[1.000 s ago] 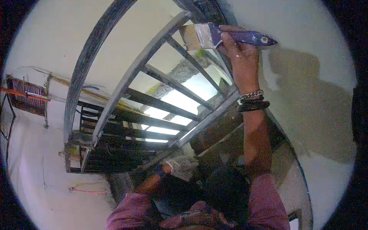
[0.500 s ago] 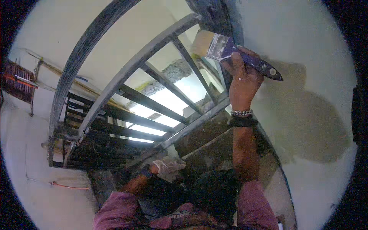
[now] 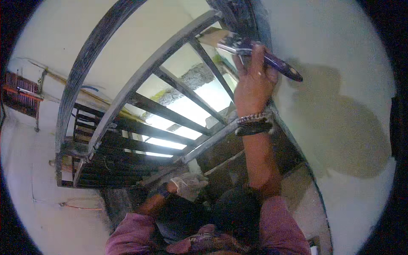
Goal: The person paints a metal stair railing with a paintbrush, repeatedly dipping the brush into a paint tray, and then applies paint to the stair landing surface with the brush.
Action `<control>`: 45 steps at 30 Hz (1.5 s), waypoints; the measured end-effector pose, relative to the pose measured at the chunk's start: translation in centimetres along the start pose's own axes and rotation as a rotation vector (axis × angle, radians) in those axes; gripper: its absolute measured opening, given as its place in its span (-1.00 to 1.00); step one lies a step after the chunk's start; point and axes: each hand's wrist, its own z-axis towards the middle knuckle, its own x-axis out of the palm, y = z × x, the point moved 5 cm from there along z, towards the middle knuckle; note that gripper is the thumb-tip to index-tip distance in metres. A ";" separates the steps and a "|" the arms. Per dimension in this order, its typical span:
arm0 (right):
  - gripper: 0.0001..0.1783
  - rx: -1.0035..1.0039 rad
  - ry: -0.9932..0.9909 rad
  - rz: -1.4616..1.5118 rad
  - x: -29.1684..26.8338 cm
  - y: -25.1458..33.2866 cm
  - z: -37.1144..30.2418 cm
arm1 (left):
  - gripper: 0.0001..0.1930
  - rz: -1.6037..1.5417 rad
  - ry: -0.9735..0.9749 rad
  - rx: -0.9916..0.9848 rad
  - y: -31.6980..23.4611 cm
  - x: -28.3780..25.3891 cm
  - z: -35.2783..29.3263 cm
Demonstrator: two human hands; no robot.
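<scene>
Pale plastered wall surrounds dark barred window grille, daylight showing behind bars. Right hand raised high, fingers wrapped tight around paintbrush: purple handle, metal ferrule, pale bristles pressed to upper grille bar near frame corner. Beaded bracelet on wrist. Left hand low, wrapped in whitish glove or cloth; grip state indeterminate, contents obscured. Lower interior dark, detail unreadable.

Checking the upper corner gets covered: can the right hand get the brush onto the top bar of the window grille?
Probably yes: the right hand already holds the brush against the top bar, nothing between.
</scene>
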 end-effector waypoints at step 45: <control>-0.55 0.031 -1.830 -1.953 -48.2 55.2 -51.1 | -0.53 -1.745 0.765 -0.587 9.2 2.7 5.4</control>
